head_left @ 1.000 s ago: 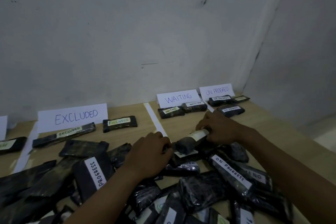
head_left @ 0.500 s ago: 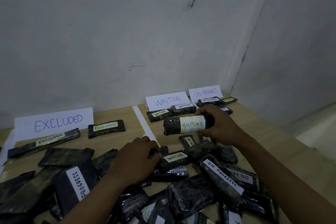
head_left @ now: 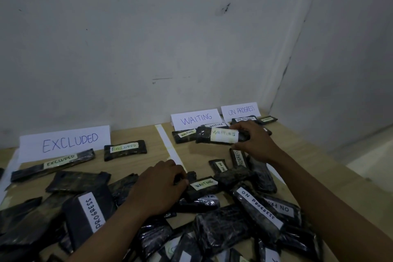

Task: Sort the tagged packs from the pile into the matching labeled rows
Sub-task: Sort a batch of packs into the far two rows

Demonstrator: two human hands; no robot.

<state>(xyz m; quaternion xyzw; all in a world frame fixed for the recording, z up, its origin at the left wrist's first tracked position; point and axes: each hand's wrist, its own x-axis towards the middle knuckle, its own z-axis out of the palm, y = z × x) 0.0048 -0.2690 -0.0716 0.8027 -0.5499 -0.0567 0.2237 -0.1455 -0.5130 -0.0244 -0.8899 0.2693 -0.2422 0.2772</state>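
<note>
My right hand grips a dark rolled pack tagged WAITING and holds it low over the WAITING row, just in front of the WAITING sign and two packs lying there. My left hand rests curled on the pile of dark tagged packs, its fingertips at the end of another pack tagged WAITING. Whether it grips that pack is unclear. Packs tagged ON PROGRESS lie in the pile.
The EXCLUDED sign stands at the back left with two packs before it. The ON PROGRESS sign with its packs sits at the back right corner. White paper strips divide the rows. The table edge runs along the right.
My right hand lifted the rolled WAITING pack out of the pile and carried it back toward the WAITING row. My left hand stayed on the pile.
</note>
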